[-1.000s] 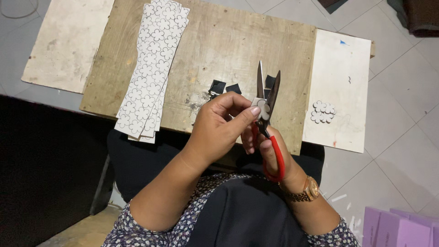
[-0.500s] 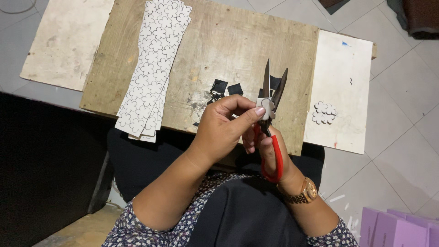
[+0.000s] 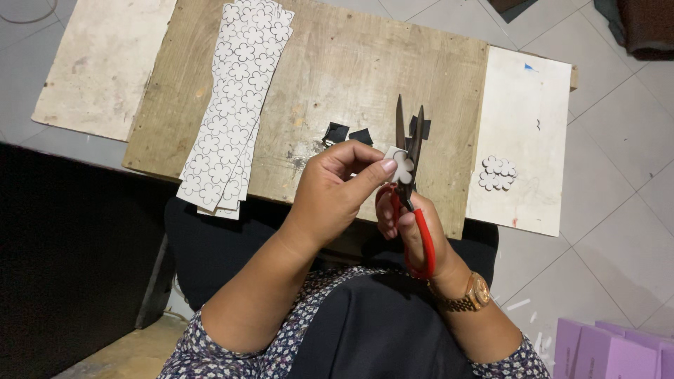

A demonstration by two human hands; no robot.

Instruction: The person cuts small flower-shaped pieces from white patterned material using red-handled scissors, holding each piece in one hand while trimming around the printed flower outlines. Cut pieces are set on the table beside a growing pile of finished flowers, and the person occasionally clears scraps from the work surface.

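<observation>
My left hand (image 3: 337, 189) pinches a small white flower-shaped cutout (image 3: 401, 167) between thumb and fingers, over the front edge of a wooden board (image 3: 337, 77). My right hand (image 3: 407, 224) grips red-handled scissors (image 3: 409, 175), blades pointing away from me and nearly closed against the cutout. Strips of white sheet printed with flower outlines (image 3: 235, 98) lie on the board to the left. A few finished white flower cutouts (image 3: 496, 173) sit on a white board (image 3: 523, 133) at the right.
Small black scraps (image 3: 349, 133) lie on the wooden board just beyond my hands. A pale worn board (image 3: 98, 63) lies at the far left. Purple sheets (image 3: 611, 347) are stacked on the tiled floor at bottom right.
The scissor blades have closed further on the cutout. My left hand has turned the piece slightly; both hands stay in about the same place.
</observation>
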